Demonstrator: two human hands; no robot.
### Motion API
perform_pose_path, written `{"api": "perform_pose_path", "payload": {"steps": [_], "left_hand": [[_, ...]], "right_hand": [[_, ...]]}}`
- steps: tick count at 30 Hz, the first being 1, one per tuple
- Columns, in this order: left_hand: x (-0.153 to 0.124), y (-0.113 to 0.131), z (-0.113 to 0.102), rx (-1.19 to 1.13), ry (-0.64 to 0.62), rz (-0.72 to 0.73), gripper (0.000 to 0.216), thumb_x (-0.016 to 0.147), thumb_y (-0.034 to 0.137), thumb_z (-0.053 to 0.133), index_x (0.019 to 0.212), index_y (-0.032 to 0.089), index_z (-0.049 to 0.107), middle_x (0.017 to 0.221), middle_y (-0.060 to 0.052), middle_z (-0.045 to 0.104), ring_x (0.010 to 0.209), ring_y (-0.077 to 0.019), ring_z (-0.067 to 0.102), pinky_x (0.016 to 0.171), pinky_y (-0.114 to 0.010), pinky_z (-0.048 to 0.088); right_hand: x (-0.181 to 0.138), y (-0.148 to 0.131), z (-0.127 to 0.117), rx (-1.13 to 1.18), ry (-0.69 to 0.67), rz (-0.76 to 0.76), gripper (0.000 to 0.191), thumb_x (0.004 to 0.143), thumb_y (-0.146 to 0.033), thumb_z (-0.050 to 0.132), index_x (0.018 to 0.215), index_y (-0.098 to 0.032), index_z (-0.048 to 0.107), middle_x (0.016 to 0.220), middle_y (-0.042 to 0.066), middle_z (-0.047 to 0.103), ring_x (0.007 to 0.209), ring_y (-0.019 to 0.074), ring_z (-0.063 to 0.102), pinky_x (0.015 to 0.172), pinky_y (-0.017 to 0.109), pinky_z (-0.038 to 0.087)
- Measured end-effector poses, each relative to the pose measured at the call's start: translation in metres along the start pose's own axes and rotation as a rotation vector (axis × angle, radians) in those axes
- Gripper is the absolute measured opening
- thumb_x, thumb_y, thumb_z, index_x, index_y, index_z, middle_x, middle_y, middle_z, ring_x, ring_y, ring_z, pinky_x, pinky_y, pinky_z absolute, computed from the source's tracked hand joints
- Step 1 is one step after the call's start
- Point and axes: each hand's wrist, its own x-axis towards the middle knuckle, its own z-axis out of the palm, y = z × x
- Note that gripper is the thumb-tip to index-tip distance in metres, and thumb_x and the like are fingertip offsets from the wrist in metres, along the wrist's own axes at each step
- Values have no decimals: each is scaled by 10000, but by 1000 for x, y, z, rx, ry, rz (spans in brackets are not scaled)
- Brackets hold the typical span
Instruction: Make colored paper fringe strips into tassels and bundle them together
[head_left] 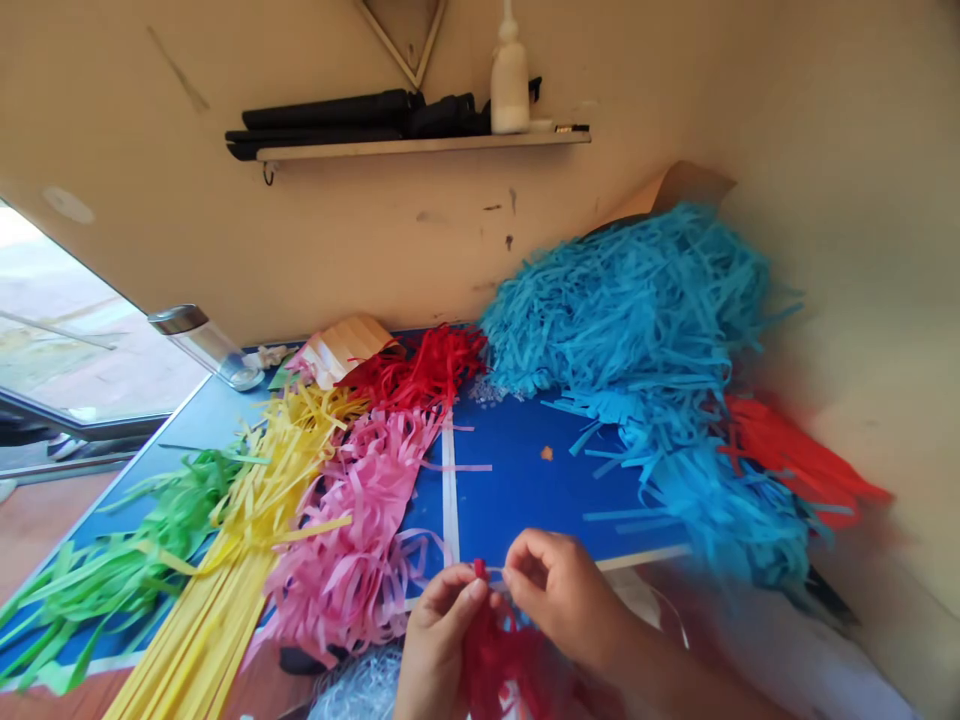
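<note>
My left hand (442, 635) is closed, its thumb and forefinger pinching the top of a dark red paper tassel (504, 660) whose strips hang down below. A thin pale string (493, 570) runs across the tassel's top to my right hand (559, 590). The fingers of my right hand are curled in a pinch on that string, just right of my left hand. Both hands are held in front of the blue table's near edge. The lower part of the tassel is blurred.
Blue fringed paper (637, 310) is heaped at the right, beside a red piece (802, 460). Pink (360, 520), yellow (225, 570), green (150, 550) and red fringes (435, 365) lie left. A glass bottle (210, 350) stands behind; a shelf (427, 146) hangs above the blue table (525, 500).
</note>
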Motion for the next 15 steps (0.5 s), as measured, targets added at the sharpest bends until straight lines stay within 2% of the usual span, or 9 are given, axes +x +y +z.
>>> {"api": "perform_pose_path", "payload": {"steps": [4,9,11,13,15], "left_hand": [[-4,-1,4,8,29,33,396,483,300,944,724,173,656,614,-4,717,521,-130,657,506,-200,503],[0,-2,1,110,41,83,412,449,337,944,705,165,672,628,-5,716,551,-136,665,540,-211,516],[2,-2,-3,271,6,176,373,521,374,911,723,160,681,655,-22,721,585,-146,672,567,-222,528],[2,-5,-8,485,4,321,322,612,394,855,755,167,677,705,-38,732,641,-167,690,605,-240,545],[1,-9,-10,684,36,478,263,686,388,794,779,186,654,738,-41,733,678,-182,702,625,-253,553]], "right_hand": [[1,1,2,-16,-14,3,114,799,-183,550,691,-184,589,624,-15,623,561,118,571,528,206,411],[-3,-3,-5,15,-121,5,114,858,-191,527,768,-189,597,703,-7,661,634,126,620,597,212,456],[-4,-3,-9,32,-179,7,100,865,-170,513,915,-192,597,791,0,670,700,130,638,651,216,483],[-3,-2,-9,13,-230,3,270,830,-129,535,1090,-198,567,920,17,675,804,141,649,729,231,497],[-2,0,-4,-49,-242,-24,263,830,-134,550,1081,-205,584,955,26,675,853,154,640,768,253,486]]}}
